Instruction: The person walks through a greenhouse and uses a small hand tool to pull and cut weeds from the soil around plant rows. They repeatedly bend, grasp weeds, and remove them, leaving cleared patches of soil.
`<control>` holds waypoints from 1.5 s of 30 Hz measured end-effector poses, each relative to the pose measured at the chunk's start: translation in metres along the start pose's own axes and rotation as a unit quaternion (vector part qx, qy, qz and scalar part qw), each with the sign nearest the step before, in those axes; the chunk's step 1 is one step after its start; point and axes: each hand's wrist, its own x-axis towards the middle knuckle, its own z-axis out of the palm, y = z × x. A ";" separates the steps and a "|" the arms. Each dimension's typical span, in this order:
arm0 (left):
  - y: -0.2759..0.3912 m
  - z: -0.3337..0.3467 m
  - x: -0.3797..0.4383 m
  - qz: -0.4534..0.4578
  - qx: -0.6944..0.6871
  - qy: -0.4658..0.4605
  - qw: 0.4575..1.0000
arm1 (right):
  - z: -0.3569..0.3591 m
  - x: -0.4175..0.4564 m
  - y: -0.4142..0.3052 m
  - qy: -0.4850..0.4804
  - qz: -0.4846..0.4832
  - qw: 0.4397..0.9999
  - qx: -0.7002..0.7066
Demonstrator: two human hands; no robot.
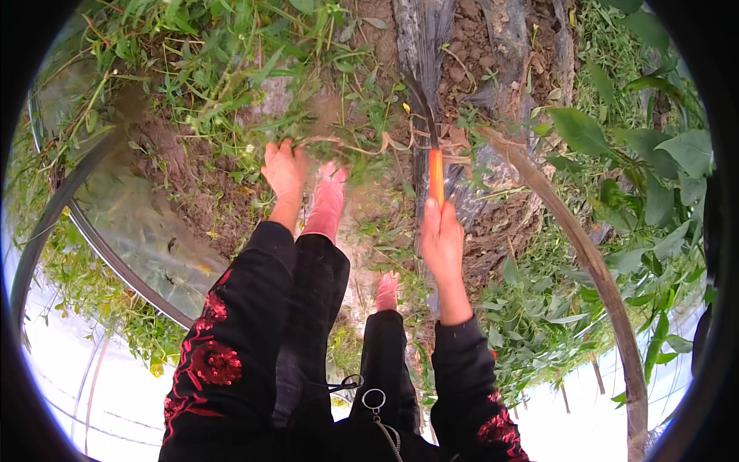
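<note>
A sickle's orange handle (436, 173) is gripped in my right hand (442, 239), with the thumb along it. Its dark, curved blade (426, 107) points away from me, over the edge of a dark plastic mulch film (424, 40). My left hand (285, 173) is down among green weeds (231, 81), its fingers bent and partly blurred; whether they hold any stems is unclear. Beside the fingertips, a pale, dry strand (369, 149) stretches right towards the blade. Just right of that hand is my pink boot (327, 202), on weedy soil.
A curved wooden pole (577, 237) rises along the right, before broad-leaved plants (629, 156). On the left are a curved pole (49, 222), a metal hoop (124, 260) and clear plastic sheeting (179, 254). Bare soil (465, 49) shows between strips of film.
</note>
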 end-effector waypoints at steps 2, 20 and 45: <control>0.055 -0.005 0.006 -0.008 -0.011 0.002 1.000 | 0.023 0.029 0.039 -0.017 0.026 0.997 0.071; 0.125 0.063 0.062 0.152 0.305 -0.076 0.937 | 0.060 -0.061 0.074 0.043 0.103 0.986 0.125; -0.314 -0.307 -0.235 -0.545 -0.057 0.449 0.706 | -0.014 -0.125 0.006 -0.083 -0.278 0.945 -0.154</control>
